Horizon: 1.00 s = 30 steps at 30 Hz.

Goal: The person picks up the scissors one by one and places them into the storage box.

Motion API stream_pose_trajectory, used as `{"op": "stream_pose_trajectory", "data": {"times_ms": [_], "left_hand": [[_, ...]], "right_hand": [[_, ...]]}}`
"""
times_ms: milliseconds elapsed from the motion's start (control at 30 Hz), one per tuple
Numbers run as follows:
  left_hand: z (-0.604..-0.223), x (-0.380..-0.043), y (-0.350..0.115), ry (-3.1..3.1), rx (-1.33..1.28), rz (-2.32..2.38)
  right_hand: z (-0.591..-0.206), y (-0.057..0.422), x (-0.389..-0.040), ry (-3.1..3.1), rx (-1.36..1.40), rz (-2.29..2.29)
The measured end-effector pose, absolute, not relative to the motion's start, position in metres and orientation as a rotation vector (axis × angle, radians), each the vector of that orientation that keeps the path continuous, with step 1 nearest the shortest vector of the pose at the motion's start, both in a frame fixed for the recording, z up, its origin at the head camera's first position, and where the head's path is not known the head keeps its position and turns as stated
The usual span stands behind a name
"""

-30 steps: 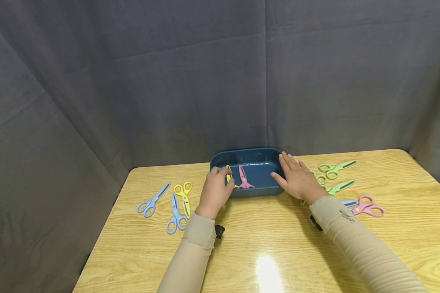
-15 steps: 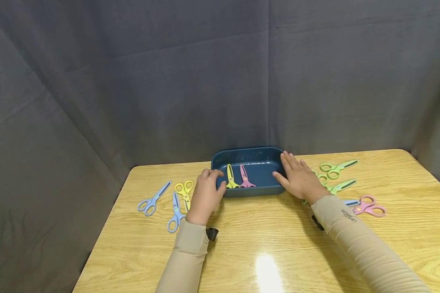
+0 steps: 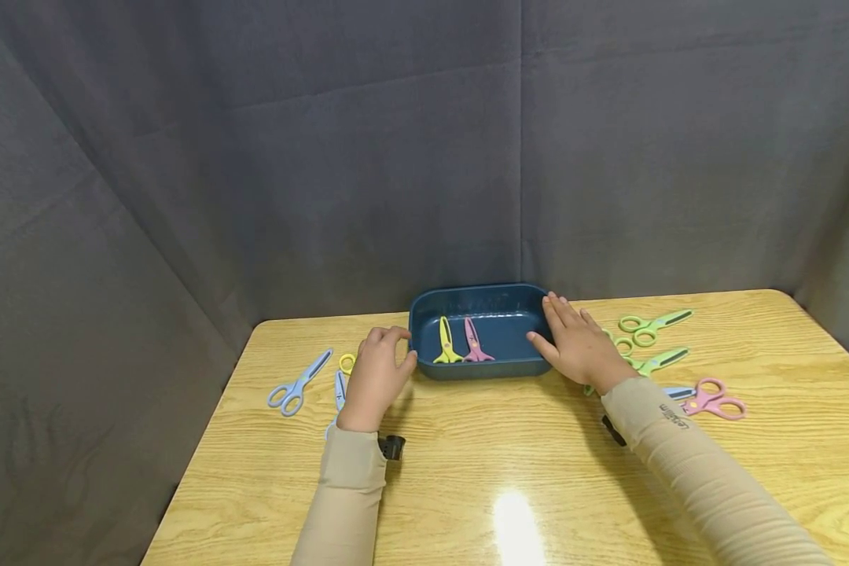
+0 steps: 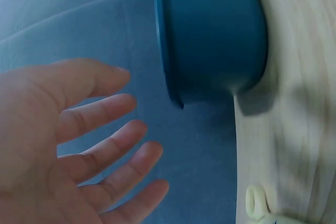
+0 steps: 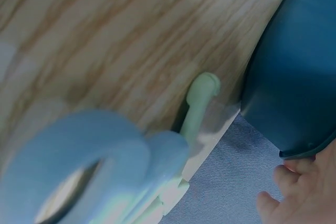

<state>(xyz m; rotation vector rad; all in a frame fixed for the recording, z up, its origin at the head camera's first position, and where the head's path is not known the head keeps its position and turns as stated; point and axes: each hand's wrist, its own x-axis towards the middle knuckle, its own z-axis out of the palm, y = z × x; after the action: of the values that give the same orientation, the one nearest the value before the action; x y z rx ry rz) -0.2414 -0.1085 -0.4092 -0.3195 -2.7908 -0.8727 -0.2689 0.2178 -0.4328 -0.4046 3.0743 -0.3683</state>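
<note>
A dark blue box (image 3: 481,369) stands at the back of the table. Inside lie yellow scissors (image 3: 446,343) and pink scissors (image 3: 473,343), side by side. My left hand (image 3: 373,381) is just left of the box; the left wrist view shows its fingers spread and apart from the box wall (image 4: 210,35), holding nothing. My right hand (image 3: 580,346) rests on the box's right rim with long, mostly straight fingers. In the right wrist view its fingers (image 5: 291,182) touch the rim. Blue scissors (image 3: 339,387) and yellow scissors (image 3: 347,362) are partly hidden behind my left hand.
More blue scissors (image 3: 300,384) lie on the table (image 3: 453,472) at the left. To the right are green scissors (image 3: 656,321), a second green pair (image 3: 663,360) and pink scissors (image 3: 711,399) over a blue blade (image 3: 678,392). A grey curtain (image 3: 396,157) hangs behind the table.
My left hand has drawn back leftward out of the box, leaving the yellow scissors lying in it beside the pink ones. My right hand has stayed on the right rim.
</note>
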Motion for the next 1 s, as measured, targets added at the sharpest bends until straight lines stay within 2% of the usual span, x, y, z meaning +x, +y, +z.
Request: {"op": "stream_pose_trajectory", "data": {"times_ms": [1000], "left_hand": [[-0.41,-0.243,-0.197,-3.033,-0.032,-0.916]], "right_hand": [[-0.436,0.218,-0.271,3.07,-0.406,-0.367]]}}
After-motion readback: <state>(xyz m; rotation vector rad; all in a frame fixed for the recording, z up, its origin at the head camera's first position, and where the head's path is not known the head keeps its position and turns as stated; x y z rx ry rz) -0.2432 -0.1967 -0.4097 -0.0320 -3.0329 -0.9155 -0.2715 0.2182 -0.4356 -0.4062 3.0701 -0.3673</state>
